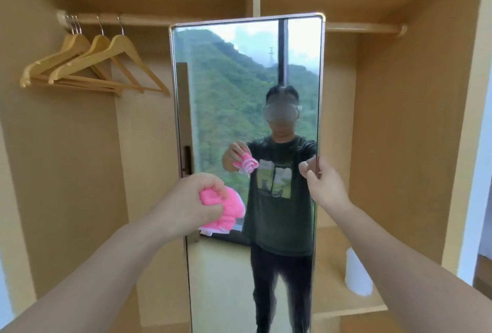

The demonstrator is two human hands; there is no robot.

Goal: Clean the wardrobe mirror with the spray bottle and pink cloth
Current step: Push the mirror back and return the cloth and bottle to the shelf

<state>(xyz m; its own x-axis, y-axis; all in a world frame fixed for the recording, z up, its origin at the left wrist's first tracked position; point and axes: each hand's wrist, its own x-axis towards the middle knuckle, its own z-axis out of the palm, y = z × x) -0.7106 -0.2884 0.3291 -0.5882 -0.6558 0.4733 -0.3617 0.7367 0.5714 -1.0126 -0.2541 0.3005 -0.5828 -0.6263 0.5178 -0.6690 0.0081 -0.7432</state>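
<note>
mirror (247,87): tall framed panel standing out from the open wardrobe (399,119), angled toward me; glass faces me, so I can reach it head-on. Faint vertical streaks low on the glass, probably spray run-off, can't confirm.
wardrobe: open bay behind and both sides of the mirror; rail across the top.
hangers (87,66): wooden, bunched at the left end of the rail, well apart from the mirror, not in my way.
right hand (323,186): at the mirror's right edge, fingers loosely curled onto the frame, thumb on the glass side. I'd say I'm steadying the panel so it won't swing under wiping pressure. Nothing else held.
left hand (197,204): closed around the pink cloth (231,208), thumb and fingers bunching it into a wad; raised in front of the lower left glass. Contact with the glass: can't tell.
spray bottle (358,274): looks like the white body on the shelf low right, partly behind my right forearm; top hidden. Parked there, both hands are free for wiping.
</note>
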